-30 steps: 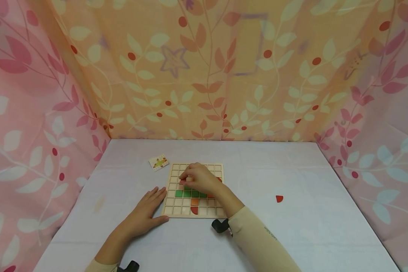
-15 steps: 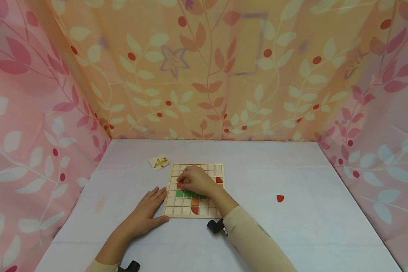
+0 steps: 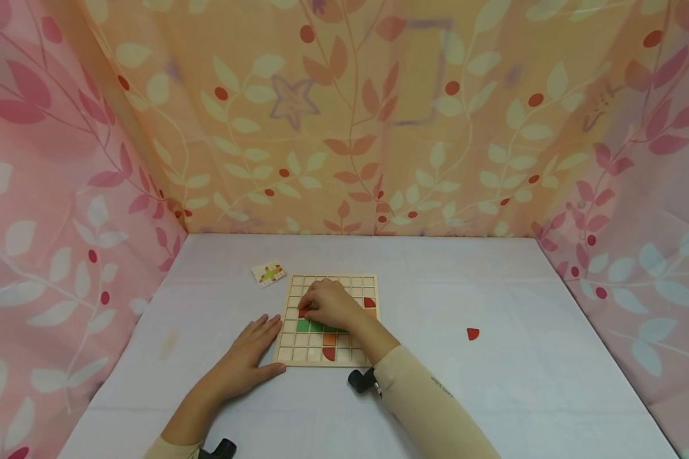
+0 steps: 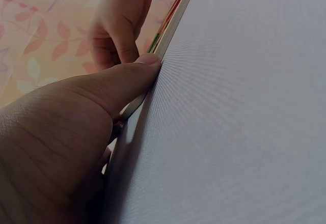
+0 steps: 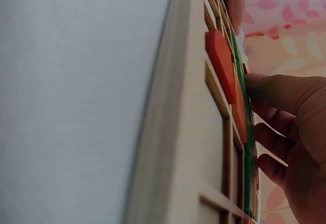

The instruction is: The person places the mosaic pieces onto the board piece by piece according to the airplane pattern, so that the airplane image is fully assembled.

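A wooden grid board [image 3: 300, 354] lies on the white table. My right hand [image 3: 333, 306] reaches over its left half, fingers curled, pinching a red piece [image 3: 302, 313] low at a cell behind the green row. The fingers cover most of that piece. Green squares [image 3: 303, 326] fill part of a row, with an orange square [image 3: 330, 340] and a red quarter-round [image 3: 329, 354] in front. Another red quarter-round [image 3: 369, 302] sits near the right edge. My left hand [image 3: 241, 357] rests with fingers straight at the board's left edge; in the left wrist view its thumb [image 4: 135, 74] touches the rim.
A small pattern card [image 3: 268, 273] lies behind the board's left corner. To the right, a loose red quarter-round [image 3: 473, 334] lies on the table [image 3: 528, 395]. Patterned cloth [image 3: 344, 127] stands behind and on both sides.
My right hand has shifted slightly left with the red piece, bringing it down at the cell left of the others. The right forearm uncovers the red piece at the right edge. The left hand stays put.
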Motion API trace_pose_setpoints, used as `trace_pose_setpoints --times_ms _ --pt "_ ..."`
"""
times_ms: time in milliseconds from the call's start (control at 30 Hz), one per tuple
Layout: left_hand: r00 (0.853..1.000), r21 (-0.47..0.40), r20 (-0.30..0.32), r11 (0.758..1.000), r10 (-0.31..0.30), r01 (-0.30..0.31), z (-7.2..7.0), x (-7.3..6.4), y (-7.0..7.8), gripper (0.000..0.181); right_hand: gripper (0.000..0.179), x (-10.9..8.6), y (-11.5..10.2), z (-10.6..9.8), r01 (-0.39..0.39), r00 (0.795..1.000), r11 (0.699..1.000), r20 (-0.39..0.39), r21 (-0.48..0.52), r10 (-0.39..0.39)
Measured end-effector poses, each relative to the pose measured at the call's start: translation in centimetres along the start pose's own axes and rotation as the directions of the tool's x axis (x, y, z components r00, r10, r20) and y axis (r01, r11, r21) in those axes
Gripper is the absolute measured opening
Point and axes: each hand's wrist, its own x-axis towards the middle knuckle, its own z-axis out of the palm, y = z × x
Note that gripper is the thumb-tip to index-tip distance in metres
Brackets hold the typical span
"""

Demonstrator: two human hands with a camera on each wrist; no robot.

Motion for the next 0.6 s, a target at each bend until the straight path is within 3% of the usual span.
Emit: trace_pose_setpoints --times_ms 600 --pt "1.000 -0.016 -0.001 1.000 -0.007 0.007 -0.13 -0.13 0.19 0.094 0.018 0.45 0.16 -0.24 0.009 0.999 1.000 0.053 -0.023 -0.008"
